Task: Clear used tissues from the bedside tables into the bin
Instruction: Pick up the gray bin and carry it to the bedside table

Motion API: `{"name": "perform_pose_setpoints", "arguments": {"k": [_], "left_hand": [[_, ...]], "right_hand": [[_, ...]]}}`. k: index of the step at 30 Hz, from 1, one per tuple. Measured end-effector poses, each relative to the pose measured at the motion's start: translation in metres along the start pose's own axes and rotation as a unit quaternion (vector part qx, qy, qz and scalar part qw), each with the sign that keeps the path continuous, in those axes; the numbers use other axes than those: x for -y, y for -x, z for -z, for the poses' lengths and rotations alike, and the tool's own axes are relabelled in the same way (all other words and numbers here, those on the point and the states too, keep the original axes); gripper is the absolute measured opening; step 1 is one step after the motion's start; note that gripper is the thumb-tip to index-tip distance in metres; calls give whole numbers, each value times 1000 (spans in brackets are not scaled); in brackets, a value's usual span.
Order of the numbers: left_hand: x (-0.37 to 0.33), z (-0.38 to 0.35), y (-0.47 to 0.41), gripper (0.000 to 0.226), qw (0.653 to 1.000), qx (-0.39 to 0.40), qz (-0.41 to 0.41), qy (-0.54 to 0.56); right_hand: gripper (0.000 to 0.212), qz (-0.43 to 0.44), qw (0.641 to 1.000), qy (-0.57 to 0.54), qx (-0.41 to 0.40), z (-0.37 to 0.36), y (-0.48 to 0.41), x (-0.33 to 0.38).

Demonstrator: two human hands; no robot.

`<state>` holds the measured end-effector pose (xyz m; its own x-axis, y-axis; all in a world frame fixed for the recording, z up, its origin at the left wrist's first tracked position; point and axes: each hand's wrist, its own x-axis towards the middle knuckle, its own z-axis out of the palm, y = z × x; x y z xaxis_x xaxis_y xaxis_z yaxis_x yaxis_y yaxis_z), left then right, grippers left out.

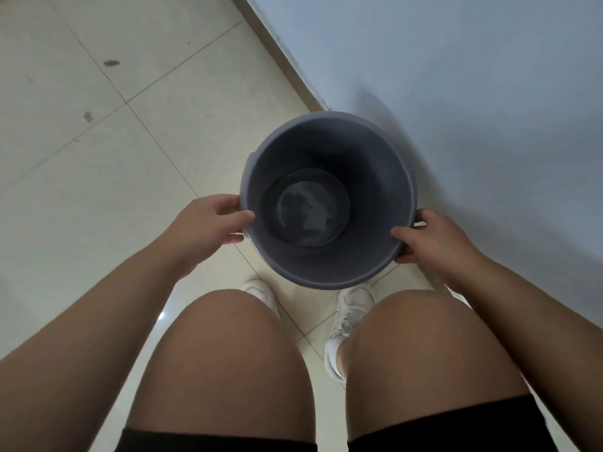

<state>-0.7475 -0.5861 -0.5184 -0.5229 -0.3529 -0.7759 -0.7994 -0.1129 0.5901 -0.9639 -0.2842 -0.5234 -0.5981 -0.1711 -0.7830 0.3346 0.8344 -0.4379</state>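
Observation:
A round grey plastic bin (368, 164) is seen from straight above, close to the wall, above the floor tiles. Only its bare grey bottom shows inside. My left hand (208, 223) grips the bin's left rim, thumb over the edge. My right hand (434, 236) grips the right rim, thumb inside and fingers curled under the lip. No tissues and no bedside tables are in view.
Cream floor tiles (98, 141) stretch to the left and behind. A pale blue wall (473, 93) with a brown skirting strip (280, 57) runs along the right. My bare knees and white shoes (349, 318) are below the bin.

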Motion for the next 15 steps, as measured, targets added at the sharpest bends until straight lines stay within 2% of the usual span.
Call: {"name": "perform_pose_setpoints", "arguments": {"k": [3, 5, 10, 15], "left_hand": [[-21, 15, 38, 19, 999, -32, -17, 38], [-36, 29, 84, 30, 996, -56, -14, 62], [-82, 77, 233, 36, 991, -79, -2, 105], [-121, 119, 388, 43, 984, -106, 9, 140]], "right_hand": [[23, 17, 1000, 0, -20, 9, 36, 28], [17, 38, 999, 9, -28, 19, 78, 55], [15, 86, 996, 35, -19, 56, 212, 137], [20, 142, 984, 103, 23, 94, 350, 214]]}}
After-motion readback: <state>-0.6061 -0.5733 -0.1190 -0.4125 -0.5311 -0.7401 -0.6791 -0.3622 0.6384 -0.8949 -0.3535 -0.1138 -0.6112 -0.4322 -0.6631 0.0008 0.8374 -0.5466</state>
